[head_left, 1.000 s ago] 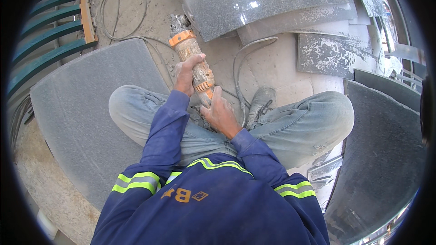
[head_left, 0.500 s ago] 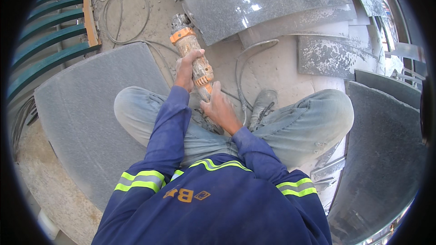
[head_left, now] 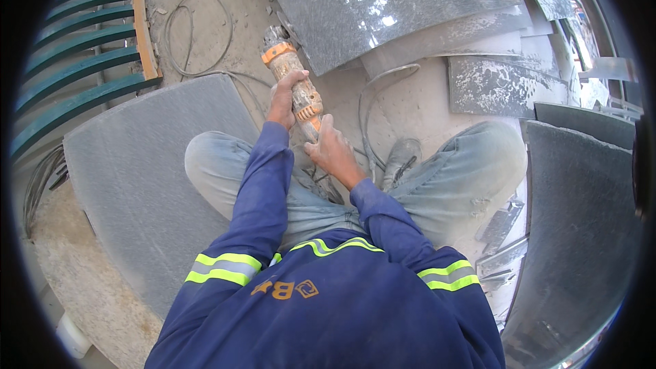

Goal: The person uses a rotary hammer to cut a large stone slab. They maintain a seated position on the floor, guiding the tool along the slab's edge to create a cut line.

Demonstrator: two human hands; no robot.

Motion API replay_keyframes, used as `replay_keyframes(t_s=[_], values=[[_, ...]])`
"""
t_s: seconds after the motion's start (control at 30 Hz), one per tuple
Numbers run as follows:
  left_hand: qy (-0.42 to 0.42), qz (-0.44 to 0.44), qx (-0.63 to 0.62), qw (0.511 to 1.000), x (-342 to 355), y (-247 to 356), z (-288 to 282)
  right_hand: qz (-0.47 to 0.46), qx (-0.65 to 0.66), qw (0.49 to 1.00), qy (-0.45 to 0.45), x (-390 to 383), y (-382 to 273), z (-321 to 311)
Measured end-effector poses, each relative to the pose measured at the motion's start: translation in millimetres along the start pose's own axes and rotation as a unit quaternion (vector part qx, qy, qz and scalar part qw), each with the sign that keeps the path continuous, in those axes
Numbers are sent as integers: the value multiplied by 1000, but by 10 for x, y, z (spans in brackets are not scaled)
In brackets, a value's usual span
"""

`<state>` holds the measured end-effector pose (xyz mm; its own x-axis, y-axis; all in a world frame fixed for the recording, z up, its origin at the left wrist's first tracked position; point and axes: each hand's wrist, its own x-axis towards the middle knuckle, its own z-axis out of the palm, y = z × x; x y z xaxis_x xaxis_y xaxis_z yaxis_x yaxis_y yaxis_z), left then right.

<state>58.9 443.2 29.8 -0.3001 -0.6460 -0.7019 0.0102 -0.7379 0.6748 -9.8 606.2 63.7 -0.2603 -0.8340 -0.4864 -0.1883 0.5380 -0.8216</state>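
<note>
A dust-covered angle grinder (head_left: 301, 93) with orange bands slants between my two hands, its metal head pointing away from me. Around the middle of its body my left hand (head_left: 285, 99) is closed. My right hand (head_left: 336, 156) grips its rear end, close to my shins. The grinder's head lies beside the left edge of a large polished grey stone slab (head_left: 383, 0); whether it touches the slab I cannot tell. A thin dark disc shows only in part at the head.
A matte grey slab (head_left: 150, 157) lies at my left, a dark curved slab (head_left: 581, 232) at my right. Smaller slab pieces (head_left: 502, 85) are stacked at the far right. Grey cable (head_left: 367, 106) loops over the dusty floor. Green slats (head_left: 82, 61) stand at the far left.
The view has shifted slightly, so the left slab and slats sit a little farther right. The grinder appears slightly lower and to the right, with both hands keeping their hold.
</note>
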Motion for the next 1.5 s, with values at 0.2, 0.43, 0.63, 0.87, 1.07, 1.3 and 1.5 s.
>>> replay_keyframes(t_s=[0.2,0.43,0.63,0.87,1.07,1.3,1.5], values=[[-6,7,-3,1000,35,16,14,6,-12,1000,1,52,11,19],[29,3,8,1000,-189,6,100,1,3,1000,-7,-71,64,18],[-3,-24,4,1000,-397,-105,89,16,-5,1000,-23,-340,68,-25],[19,-24,19,999,-553,-184,132,16,-23,999,-23,-483,131,-5],[11,-23,24,999,-494,-148,129,19,5,1000,-23,-414,154,20],[6,-17,30,999,-356,-125,77,8,5,1000,-15,-323,130,11],[-1,-20,23,1000,-173,-50,54,-8,19,1000,-1,-129,114,34]])
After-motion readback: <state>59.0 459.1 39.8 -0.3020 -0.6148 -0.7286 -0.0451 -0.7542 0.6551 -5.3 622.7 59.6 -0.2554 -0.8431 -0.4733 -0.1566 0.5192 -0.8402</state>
